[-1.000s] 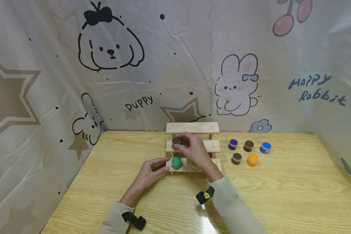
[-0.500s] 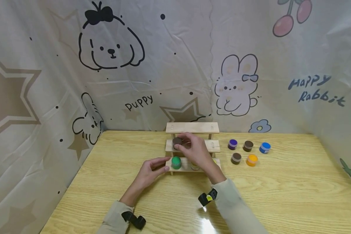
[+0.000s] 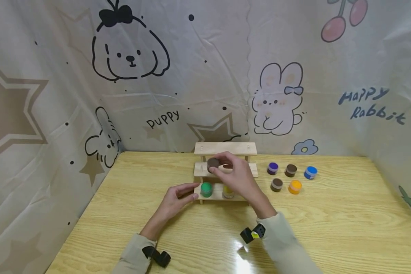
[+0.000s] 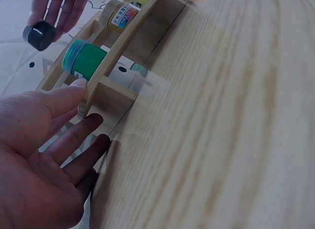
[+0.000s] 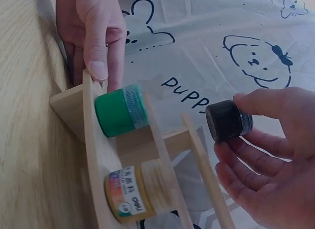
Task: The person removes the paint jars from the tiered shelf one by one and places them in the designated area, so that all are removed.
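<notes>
My right hand (image 3: 238, 176) pinches a small dark paint jar (image 5: 225, 121) between thumb and fingers. In the right wrist view that jar is raised clear of the shelves. It appears in front of the middle tier of a three-tier wooden rack (image 3: 226, 148) in the head view. At the rack's lower left end, my left hand (image 3: 178, 199) grips the bottom shelf board, thumb at its edge and fingers beneath. A green paint jar (image 3: 206, 189) stands on that shelf beside the thumb. Right of it is a yellowish labelled jar (image 5: 130, 194), partly covered by my right hand in the head view.
Right of the rack, several jars stand on the wooden table (image 3: 322, 228): purple (image 3: 272, 168), two dark brown, blue (image 3: 310, 172) and orange (image 3: 295, 187). A printed cloth (image 3: 212, 76) hangs close behind the rack.
My right hand has moved slightly right and up with the dark paint jar, away from the middle shelf's left end. My left hand stays at the rack.
</notes>
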Demonstrator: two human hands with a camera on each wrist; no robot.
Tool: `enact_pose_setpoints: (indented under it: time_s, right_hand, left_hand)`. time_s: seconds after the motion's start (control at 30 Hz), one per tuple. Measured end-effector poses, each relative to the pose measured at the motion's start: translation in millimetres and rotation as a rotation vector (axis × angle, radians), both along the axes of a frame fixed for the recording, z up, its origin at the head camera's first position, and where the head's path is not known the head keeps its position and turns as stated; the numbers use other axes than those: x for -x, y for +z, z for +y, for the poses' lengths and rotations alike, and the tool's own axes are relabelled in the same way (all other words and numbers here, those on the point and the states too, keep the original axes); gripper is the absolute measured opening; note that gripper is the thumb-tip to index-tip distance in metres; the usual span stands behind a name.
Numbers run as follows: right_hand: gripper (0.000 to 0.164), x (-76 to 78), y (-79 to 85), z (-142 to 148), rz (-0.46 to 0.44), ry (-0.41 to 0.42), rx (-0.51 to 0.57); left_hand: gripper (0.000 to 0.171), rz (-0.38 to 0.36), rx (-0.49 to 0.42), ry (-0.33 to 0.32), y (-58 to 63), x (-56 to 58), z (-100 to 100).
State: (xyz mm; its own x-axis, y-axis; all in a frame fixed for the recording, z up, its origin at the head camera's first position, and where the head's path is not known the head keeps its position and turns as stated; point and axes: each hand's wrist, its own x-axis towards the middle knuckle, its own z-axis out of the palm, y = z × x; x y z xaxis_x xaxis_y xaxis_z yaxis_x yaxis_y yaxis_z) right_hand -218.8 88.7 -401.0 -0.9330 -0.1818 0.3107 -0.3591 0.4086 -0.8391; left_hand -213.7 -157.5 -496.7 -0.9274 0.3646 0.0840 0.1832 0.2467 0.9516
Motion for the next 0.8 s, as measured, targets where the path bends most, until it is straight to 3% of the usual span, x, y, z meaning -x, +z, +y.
enact_pose_setpoints:
  time_s: [0.37, 0.8]
  right_hand:
    - [0.033, -14.5, 11.7, 22.9, 0.064, 0.010, 0.042]
    - [0.033, -30.8, 22.5, 55.3, 0.054, -0.007, 0.038]
  left_hand:
    - [0.040, 0.005, -0.014, 0.000, -0.5, 0.2, 1.0]
    - [0.041, 0.010, -0.012, -0.005, 0.5, -0.7, 0.6]
